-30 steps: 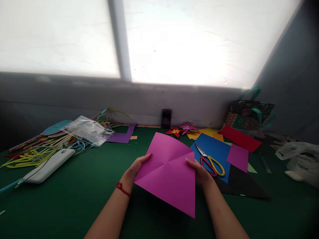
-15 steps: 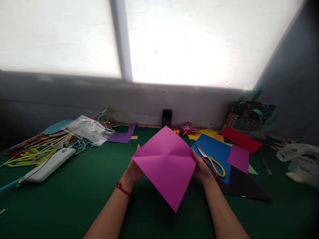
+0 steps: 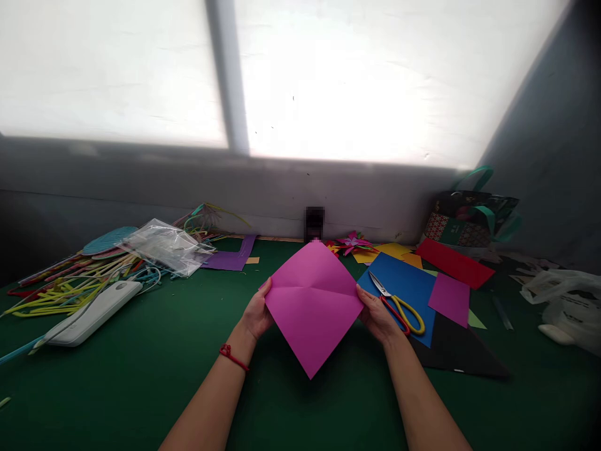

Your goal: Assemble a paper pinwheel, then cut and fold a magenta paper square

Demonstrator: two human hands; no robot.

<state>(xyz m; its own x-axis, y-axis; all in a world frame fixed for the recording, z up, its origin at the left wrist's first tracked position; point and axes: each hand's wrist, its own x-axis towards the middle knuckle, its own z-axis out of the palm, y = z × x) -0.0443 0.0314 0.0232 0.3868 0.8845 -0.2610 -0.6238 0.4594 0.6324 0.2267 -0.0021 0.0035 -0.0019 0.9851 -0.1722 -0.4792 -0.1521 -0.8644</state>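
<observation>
A square magenta paper [image 3: 312,313] with crossing creases is held up in a diamond pose, one corner pointing down toward me. At its left corner, my left hand [image 3: 259,311] grips the sheet, thumb on top and fingers mostly hidden beneath. My right hand [image 3: 376,314] pinches the right corner in the same way. Just right of that hand, scissors [image 3: 398,305] with red and yellow handles lie on a blue sheet [image 3: 399,275].
On the green table [image 3: 141,388], pipe cleaners [image 3: 61,294], a clear plastic bag [image 3: 164,247] and a white glue gun [image 3: 96,313] lie left. Rightward are a red sheet [image 3: 454,263], black sheet [image 3: 460,347], patterned bag [image 3: 460,225] and white plastic bag [image 3: 570,307]. Paper flowers [image 3: 353,242] lie behind.
The magenta paper's near corner has moved up and left, and the sheet has tilted. My left hand has shifted slightly right, its thumb now on the paper's top face.
</observation>
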